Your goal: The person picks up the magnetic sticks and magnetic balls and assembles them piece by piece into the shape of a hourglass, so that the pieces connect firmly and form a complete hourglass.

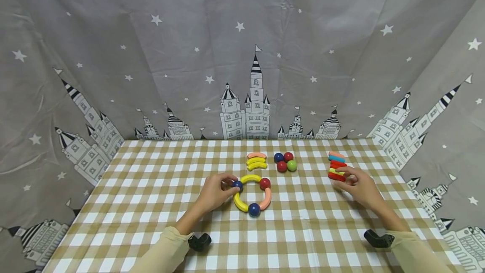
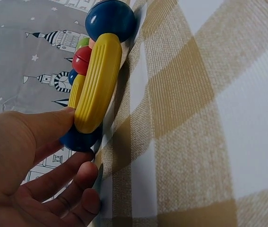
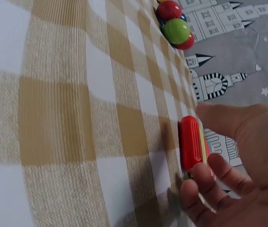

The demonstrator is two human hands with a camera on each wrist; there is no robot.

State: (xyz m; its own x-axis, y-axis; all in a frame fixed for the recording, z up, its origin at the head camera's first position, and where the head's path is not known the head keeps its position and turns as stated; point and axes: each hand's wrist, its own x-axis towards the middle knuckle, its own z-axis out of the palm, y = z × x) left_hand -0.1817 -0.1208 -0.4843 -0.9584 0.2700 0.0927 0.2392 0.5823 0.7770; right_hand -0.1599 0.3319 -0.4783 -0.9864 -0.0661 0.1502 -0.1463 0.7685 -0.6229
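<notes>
A ring of curved yellow, curved peach, blue-ball and red-ball pieces lies mid-table, with a yellow curved piece (image 1: 240, 202), a peach one (image 1: 267, 199) and a red ball (image 1: 265, 183) showing. My left hand (image 1: 214, 191) pinches the blue ball (image 1: 237, 185) on the ring's left side, its thumb also against the yellow bar's end in the left wrist view. Over at the right, my right hand (image 1: 360, 188) is around the near end of a stack of sticks, its fingers spread; the red stick (image 3: 190, 142) lies between thumb and fingers, not visibly gripped.
Behind the ring lie curved pieces in peach and yellow (image 1: 257, 165). Beside them sit several balls, among them a green ball (image 1: 291, 165). A blue stick (image 1: 336, 159) lies beyond my right hand. A checked cloth (image 1: 151, 205) covers the table; a grey curtain (image 1: 170, 33) hangs behind.
</notes>
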